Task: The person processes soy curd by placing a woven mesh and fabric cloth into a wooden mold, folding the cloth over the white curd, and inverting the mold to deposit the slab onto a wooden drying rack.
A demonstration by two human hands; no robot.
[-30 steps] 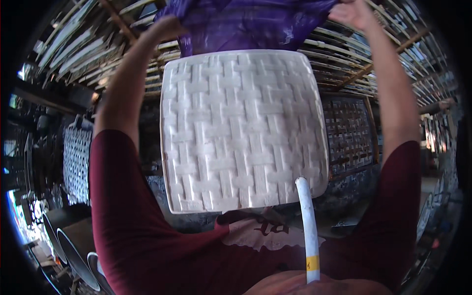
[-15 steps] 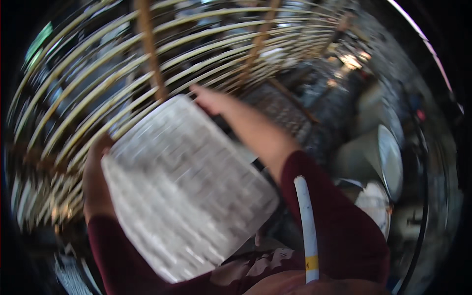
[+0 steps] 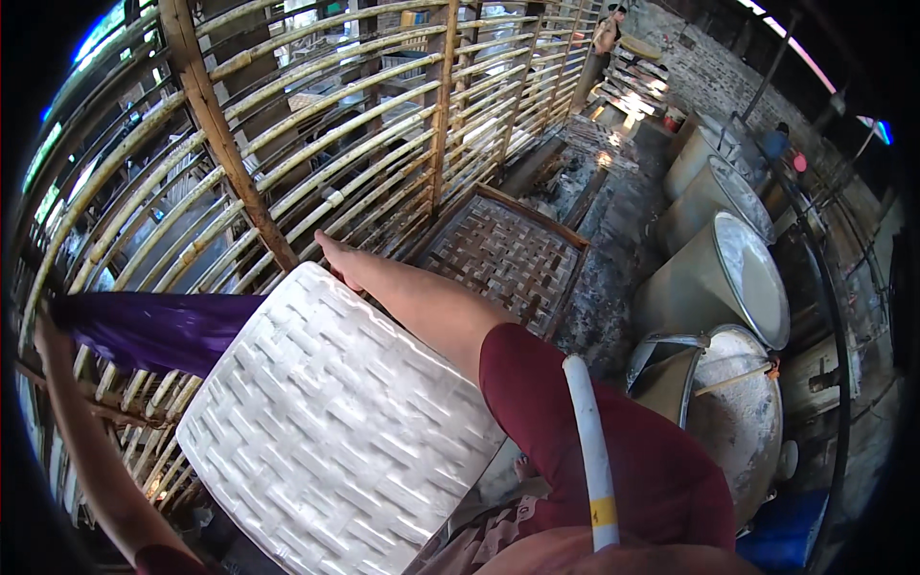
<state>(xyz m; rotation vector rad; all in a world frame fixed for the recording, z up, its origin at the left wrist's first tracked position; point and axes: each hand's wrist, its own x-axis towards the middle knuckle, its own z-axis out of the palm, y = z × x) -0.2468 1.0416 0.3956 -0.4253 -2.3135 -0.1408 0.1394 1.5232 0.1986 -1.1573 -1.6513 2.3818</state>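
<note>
A large white slab point(image 3: 335, 422) with a basket-weave surface and rounded corners tilts in front of my body. My right hand point(image 3: 343, 261) is at its far right edge, gripping it there with part of the fingers hidden. Out at the far left, my left hand point(image 3: 50, 331) grips one end of a purple cloth point(image 3: 158, 326). The cloth stretches from that hand to the slab, where its other end goes out of sight behind the slab. My left fingers are dark and partly hidden by the cloth.
A bamboo-slat fence point(image 3: 335, 144) runs along the left and far side. Beyond my right forearm lies a wood-framed woven tray point(image 3: 508, 249). Large round vats point(image 3: 690, 287) line the right, the nearest holding white stuff. A cigarette point(image 3: 592, 450) juts up close in front. Another person point(image 3: 599, 53) stands far off.
My left hand has left the slab's left edge and moved far left, with the purple cloth now drawn out. The slab has shifted slightly left and down. My right hand stays at its edge.
</note>
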